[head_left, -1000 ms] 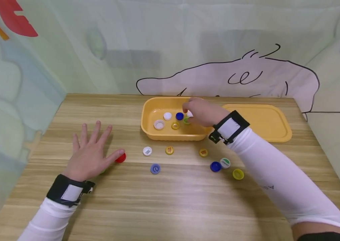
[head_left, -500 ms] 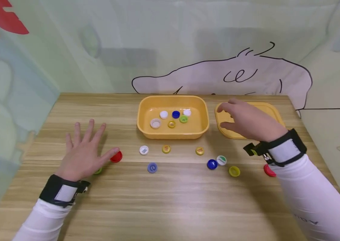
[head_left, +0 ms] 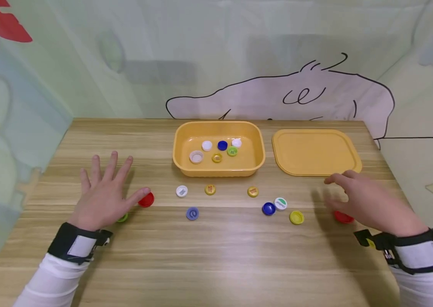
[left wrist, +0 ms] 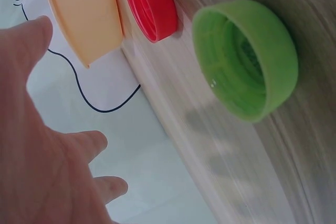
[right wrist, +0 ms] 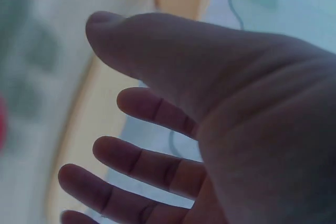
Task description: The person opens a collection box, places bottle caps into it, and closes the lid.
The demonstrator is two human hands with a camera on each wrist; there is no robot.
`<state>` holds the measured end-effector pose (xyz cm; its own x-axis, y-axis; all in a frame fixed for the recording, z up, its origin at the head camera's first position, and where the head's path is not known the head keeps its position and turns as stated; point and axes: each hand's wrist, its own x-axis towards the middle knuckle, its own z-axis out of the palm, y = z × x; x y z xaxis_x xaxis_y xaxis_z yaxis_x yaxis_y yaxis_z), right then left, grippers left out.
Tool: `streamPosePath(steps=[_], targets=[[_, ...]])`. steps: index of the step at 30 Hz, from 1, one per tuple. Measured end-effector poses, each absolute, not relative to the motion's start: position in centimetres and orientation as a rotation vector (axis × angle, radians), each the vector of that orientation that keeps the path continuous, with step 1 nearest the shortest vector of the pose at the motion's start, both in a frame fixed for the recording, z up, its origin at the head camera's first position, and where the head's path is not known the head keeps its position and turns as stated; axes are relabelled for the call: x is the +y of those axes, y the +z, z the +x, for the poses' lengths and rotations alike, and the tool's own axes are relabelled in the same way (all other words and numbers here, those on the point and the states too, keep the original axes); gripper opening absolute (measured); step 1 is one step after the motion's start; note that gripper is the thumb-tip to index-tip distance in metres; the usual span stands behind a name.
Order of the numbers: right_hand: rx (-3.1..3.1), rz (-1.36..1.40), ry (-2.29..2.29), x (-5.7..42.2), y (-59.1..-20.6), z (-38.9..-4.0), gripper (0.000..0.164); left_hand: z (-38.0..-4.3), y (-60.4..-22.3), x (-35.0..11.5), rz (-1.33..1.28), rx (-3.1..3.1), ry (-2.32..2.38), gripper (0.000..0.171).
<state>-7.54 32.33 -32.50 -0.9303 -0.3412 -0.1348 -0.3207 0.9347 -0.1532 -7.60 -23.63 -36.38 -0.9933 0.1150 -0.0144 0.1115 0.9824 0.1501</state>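
My left hand [head_left: 103,196] is spread flat-fingered above the left of the table, holding nothing. Its thumb overlaps the edge of a red bottle cap [head_left: 146,200], and a green cap [left wrist: 247,59] lies under the palm side, apart from the hand in the left wrist view. Over on the right, my right hand [head_left: 373,204] hovers with loosely bent, parted fingers and nothing between them. Just below it a red cap [head_left: 344,217] is partly covered by the hand. Several caps, among them a blue cap [head_left: 222,145] and a light green cap [head_left: 232,151], lie inside the yellow box [head_left: 220,172].
A yellow lid [head_left: 316,151] lies flat right of the box. In front of the box are a white cap [head_left: 181,191], a light blue cap [head_left: 192,213], two orange-yellow caps, a dark blue cap [head_left: 268,209], a green-and-white cap [head_left: 280,204] and a yellow cap [head_left: 297,217].
My right hand has left the box, passed over the lid and come down toward the red cap at right. The light green cap stays in the box. My left hand keeps its pose.
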Motion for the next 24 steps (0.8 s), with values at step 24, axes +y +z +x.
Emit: streamPosePath(steps=[24], targets=[[2.925,-0.474,-0.324,34.4,-36.6,-4.7,0.033,-7.6,-36.5,-23.5,0.185,3.095,0.228,0.096]])
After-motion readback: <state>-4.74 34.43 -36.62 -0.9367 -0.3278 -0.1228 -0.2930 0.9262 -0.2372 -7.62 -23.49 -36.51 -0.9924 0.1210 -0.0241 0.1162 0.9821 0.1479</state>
